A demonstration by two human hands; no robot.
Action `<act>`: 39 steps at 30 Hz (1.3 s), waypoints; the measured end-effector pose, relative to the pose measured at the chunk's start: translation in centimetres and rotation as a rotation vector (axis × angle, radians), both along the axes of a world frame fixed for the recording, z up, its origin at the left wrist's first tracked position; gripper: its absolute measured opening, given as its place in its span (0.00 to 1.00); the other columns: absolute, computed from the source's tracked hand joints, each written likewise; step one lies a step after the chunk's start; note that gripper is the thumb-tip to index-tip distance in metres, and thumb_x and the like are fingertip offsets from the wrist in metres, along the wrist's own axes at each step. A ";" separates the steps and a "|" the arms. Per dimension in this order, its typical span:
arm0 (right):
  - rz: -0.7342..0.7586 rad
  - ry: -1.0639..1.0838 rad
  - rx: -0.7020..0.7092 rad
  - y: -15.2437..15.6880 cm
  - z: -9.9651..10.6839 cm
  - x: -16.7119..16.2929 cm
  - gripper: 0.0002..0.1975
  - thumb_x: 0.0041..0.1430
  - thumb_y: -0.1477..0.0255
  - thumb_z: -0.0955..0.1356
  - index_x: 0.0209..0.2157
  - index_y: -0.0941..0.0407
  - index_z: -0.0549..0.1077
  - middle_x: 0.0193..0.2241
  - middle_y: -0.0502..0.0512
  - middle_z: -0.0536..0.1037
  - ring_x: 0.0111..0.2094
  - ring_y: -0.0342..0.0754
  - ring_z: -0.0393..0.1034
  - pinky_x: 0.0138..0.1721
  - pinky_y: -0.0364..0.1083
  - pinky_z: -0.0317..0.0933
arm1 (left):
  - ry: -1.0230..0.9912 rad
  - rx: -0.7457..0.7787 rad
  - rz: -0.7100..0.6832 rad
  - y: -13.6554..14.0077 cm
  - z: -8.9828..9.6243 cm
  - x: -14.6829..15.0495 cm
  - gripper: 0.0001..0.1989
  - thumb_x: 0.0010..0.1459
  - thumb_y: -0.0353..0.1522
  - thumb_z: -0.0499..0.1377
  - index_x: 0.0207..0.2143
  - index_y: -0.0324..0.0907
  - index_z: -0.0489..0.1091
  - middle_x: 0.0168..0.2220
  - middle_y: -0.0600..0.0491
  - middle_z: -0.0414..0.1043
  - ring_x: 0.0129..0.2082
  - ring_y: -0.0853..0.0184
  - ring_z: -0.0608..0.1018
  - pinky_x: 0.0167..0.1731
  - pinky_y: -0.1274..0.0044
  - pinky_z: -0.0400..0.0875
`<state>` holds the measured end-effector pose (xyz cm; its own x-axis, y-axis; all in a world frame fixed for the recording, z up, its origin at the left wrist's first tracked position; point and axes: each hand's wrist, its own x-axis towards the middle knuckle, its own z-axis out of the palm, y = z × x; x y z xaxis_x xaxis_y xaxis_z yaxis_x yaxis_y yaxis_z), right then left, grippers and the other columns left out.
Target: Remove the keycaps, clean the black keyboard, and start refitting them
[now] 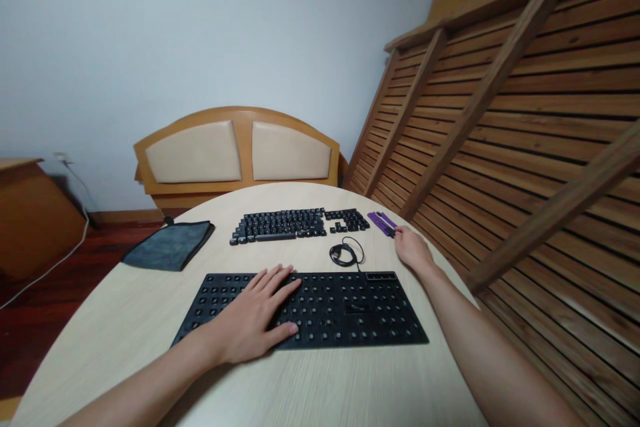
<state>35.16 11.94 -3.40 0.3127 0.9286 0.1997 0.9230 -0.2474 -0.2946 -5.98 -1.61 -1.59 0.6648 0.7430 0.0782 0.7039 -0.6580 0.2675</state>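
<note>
On table (320,387): keyboard (327,310) under left hand (254,317), fingers spread; right hand (413,249) at purple tool (379,221), grip unclear; low sweep could scatter keys (285,221).

We list one left hand (255,320), bare, with four slender fingers, a thumb and a short, rounded thumbnail; one right hand (413,247), bare, its back rounded, its finger details too small for us to record; one left forearm (165,373) and one right forearm (480,347), both bare, smooth, narrowing toward the wrist.
</note>
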 end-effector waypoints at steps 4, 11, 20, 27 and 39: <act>0.008 -0.038 0.012 -0.3 0.2 -0.2 0.19 0.69 0.67 0.58 0.52 0.57 0.73 0.49 0.64 0.77 0.49 0.56 0.73 0.45 0.49 0.63 | 0.012 -0.011 0.009 0.0 0.2 0.0 0.34 0.67 0.51 0.49 0.70 0.48 0.49 0.72 0.47 0.41 0.70 0.49 0.48 0.66 0.51 0.47; 0.029 -0.110 0.001 -1.0 0.2 -0.6 0.22 0.65 0.62 0.64 0.56 0.56 0.70 0.51 0.66 0.74 0.51 0.60 0.71 0.46 0.51 0.64 | 0.007 -0.013 0.012 0.1 0.6 -0.1 0.31 0.69 0.49 0.47 0.69 0.46 0.50 0.72 0.46 0.43 0.70 0.53 0.50 0.67 0.54 0.49; 0.045 -0.169 -0.022 -1.1 0.5 -0.6 0.22 0.65 0.61 0.64 0.56 0.56 0.72 0.50 0.68 0.74 0.50 0.62 0.71 0.45 0.53 0.64 | -0.063 0.251 0.532 6.7 0.8 -7.8 0.30 0.67 0.46 0.47 0.61 0.34 0.63 0.65 0.38 0.60 0.64 0.52 0.65 0.64 0.62 0.57; 0.044 -0.199 -0.016 -1.3 0.7 -0.9 0.21 0.65 0.62 0.65 0.55 0.57 0.73 0.48 0.68 0.74 0.50 0.61 0.71 0.45 0.53 0.64 | 0.156 0.195 0.979 9.9 -1.5 -15.7 0.37 0.62 0.48 0.50 0.66 0.34 0.57 0.65 0.33 0.57 0.62 0.40 0.64 0.58 0.58 0.59; 0.275 -0.154 0.264 -4.5 4.3 -6.5 0.16 0.67 0.66 0.62 0.50 0.56 0.75 0.49 0.63 0.74 0.49 0.57 0.70 0.47 0.51 0.63 | -0.062 0.163 0.895 9.9 -0.5 -17.6 0.18 0.58 0.33 0.53 0.48 0.35 0.72 0.35 0.32 0.77 0.39 0.39 0.79 0.40 0.54 0.67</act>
